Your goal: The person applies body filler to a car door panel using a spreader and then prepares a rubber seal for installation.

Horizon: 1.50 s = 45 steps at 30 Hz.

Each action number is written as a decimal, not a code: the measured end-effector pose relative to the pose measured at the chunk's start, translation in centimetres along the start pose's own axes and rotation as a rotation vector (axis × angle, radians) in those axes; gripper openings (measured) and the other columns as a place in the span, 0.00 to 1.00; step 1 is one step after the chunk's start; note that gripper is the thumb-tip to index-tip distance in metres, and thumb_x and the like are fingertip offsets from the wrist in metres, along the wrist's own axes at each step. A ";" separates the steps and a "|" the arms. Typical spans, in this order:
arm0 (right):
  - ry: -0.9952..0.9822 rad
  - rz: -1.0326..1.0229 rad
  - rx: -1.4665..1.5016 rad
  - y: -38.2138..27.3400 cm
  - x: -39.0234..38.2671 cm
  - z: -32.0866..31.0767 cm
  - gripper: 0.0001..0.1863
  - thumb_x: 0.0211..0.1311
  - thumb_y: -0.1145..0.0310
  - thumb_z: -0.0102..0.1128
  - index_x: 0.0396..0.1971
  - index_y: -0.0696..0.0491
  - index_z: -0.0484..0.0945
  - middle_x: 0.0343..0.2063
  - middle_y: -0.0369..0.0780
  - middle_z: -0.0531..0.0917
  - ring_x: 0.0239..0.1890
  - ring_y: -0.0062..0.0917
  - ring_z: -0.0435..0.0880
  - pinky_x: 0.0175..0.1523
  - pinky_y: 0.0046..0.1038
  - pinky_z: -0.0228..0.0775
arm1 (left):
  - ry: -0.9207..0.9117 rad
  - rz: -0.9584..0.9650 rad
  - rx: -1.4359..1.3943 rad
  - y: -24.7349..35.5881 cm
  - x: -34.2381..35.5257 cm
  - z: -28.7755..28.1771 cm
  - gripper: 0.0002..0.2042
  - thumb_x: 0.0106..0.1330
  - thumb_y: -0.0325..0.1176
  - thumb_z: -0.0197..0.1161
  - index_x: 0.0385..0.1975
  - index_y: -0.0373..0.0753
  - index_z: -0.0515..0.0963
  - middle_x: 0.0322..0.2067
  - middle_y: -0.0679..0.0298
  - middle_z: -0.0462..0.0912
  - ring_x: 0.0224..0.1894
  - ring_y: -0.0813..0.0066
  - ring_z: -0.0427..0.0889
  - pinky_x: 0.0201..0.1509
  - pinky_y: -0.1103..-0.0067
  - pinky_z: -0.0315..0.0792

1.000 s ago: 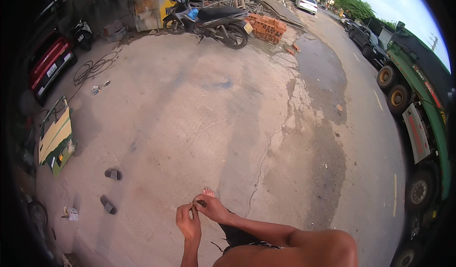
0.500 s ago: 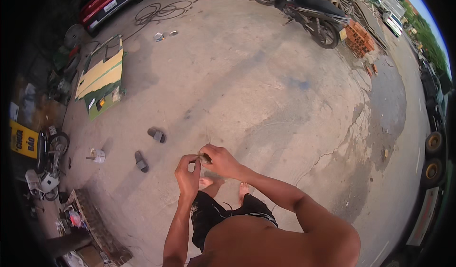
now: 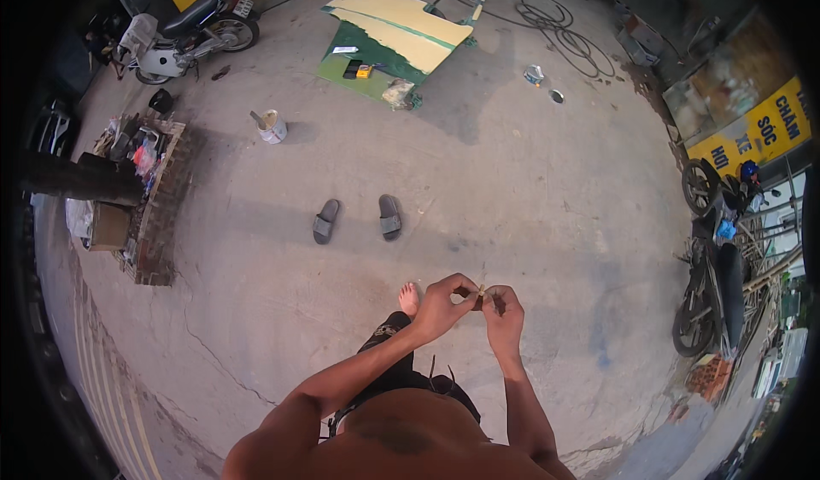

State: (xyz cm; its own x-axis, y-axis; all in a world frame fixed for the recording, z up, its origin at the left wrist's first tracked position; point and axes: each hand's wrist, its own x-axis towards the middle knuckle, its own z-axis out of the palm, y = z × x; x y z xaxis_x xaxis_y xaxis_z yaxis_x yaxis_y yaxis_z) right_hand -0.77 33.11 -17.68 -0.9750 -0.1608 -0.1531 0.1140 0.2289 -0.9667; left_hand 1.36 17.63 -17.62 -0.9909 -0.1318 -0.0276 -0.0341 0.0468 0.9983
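Left grip (image 3: 442,309) hangs beside right grip (image 3: 504,319) above the concrete yard (image 3: 530,198).

The left hand (image 3: 439,309) and right hand (image 3: 504,318) pinch a small pale thing (image 3: 481,292) between them, with two sandals (image 3: 390,221) beyond, a bucket (image 3: 272,129) farther left, a yellow-and-green door (image 3: 401,26) ahead and a dark motorbike (image 3: 729,285) off right

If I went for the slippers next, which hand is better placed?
Probably the left hand: the grey slippers lie ahead and to its left, farther from the right hand. Both hands pinch a small thing.
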 end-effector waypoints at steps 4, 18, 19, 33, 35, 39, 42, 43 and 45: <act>-0.077 -0.073 0.105 -7.1 7.3 1.3 0.03 0.67 0.77 0.53 0.37 0.61 0.73 0.31 0.37 0.79 0.35 0.20 0.81 0.44 0.23 0.76 | -0.028 0.096 -0.031 3.5 7.9 -3.3 0.04 0.62 0.25 0.62 0.34 0.33 0.78 0.33 0.62 0.82 0.38 0.77 0.82 0.45 0.78 0.74; -0.181 -0.150 -0.036 -10.2 28.0 5.5 0.07 0.59 0.81 0.59 0.34 0.58 0.71 0.30 0.36 0.81 0.32 0.16 0.80 0.40 0.21 0.73 | 0.008 0.096 0.166 5.1 27.2 -9.6 0.07 0.54 0.25 0.64 0.31 0.31 0.78 0.30 0.57 0.82 0.35 0.70 0.84 0.42 0.77 0.76; -0.191 -0.169 -0.060 -10.1 30.0 5.6 0.09 0.57 0.81 0.62 0.34 0.57 0.71 0.29 0.36 0.80 0.31 0.17 0.80 0.38 0.22 0.73 | 0.013 0.068 0.188 5.0 28.8 -9.7 0.07 0.54 0.25 0.64 0.32 0.31 0.78 0.30 0.57 0.82 0.35 0.69 0.84 0.42 0.76 0.76; -0.059 -0.038 -0.182 -10.7 61.0 -7.8 0.13 0.54 0.85 0.51 0.40 0.57 0.74 0.23 0.35 0.73 0.25 0.20 0.74 0.34 0.26 0.70 | 0.208 -0.015 -0.100 7.9 52.9 -11.0 0.08 0.58 0.25 0.60 0.34 0.31 0.70 0.34 0.55 0.82 0.34 0.71 0.82 0.32 0.77 0.76; -0.076 -0.146 -0.272 -10.3 64.7 -10.5 0.17 0.56 0.85 0.49 0.44 0.57 0.77 0.23 0.35 0.73 0.24 0.19 0.73 0.33 0.25 0.69 | 0.223 -0.009 -0.036 8.8 55.5 -10.9 0.08 0.60 0.24 0.57 0.34 0.33 0.66 0.33 0.57 0.80 0.32 0.73 0.81 0.28 0.79 0.75; -0.100 -0.238 -0.207 -12.2 68.6 -11.7 0.14 0.59 0.83 0.49 0.42 0.57 0.78 0.24 0.35 0.75 0.25 0.18 0.75 0.32 0.23 0.70 | 0.165 -0.151 -0.078 9.9 59.3 -8.7 0.06 0.60 0.23 0.56 0.34 0.33 0.67 0.28 0.61 0.76 0.29 0.78 0.78 0.25 0.81 0.72; -0.175 -0.156 -0.089 -13.5 68.7 -9.3 0.11 0.62 0.81 0.51 0.43 0.57 0.78 0.25 0.35 0.76 0.25 0.18 0.78 0.33 0.21 0.72 | 0.089 -0.259 -0.292 8.7 61.7 -6.4 0.06 0.62 0.25 0.54 0.37 0.34 0.70 0.25 0.65 0.73 0.24 0.82 0.71 0.23 0.83 0.65; -0.221 -0.133 0.017 -13.8 68.3 -8.0 0.10 0.64 0.80 0.52 0.43 0.57 0.77 0.26 0.35 0.77 0.26 0.18 0.79 0.34 0.21 0.73 | -0.028 -0.344 -0.419 7.9 62.4 -5.9 0.06 0.63 0.26 0.53 0.38 0.33 0.71 0.24 0.66 0.72 0.22 0.83 0.68 0.23 0.83 0.62; -0.246 -0.104 0.118 -13.5 67.6 -7.2 0.09 0.65 0.79 0.54 0.44 0.58 0.76 0.26 0.35 0.77 0.26 0.18 0.81 0.35 0.21 0.74 | -0.215 -0.508 -0.524 8.4 64.2 -4.4 0.09 0.66 0.30 0.53 0.40 0.33 0.73 0.22 0.68 0.69 0.20 0.83 0.63 0.21 0.83 0.56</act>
State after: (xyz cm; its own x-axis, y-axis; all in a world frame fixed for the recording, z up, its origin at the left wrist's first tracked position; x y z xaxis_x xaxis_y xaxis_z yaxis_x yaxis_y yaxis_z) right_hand -69.61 26.05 -13.55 -0.9088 -0.4089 -0.0835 0.0518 0.0879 -0.9948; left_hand -61.96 5.24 -10.79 -0.8752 0.1868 -0.4463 -0.4799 -0.4516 0.7521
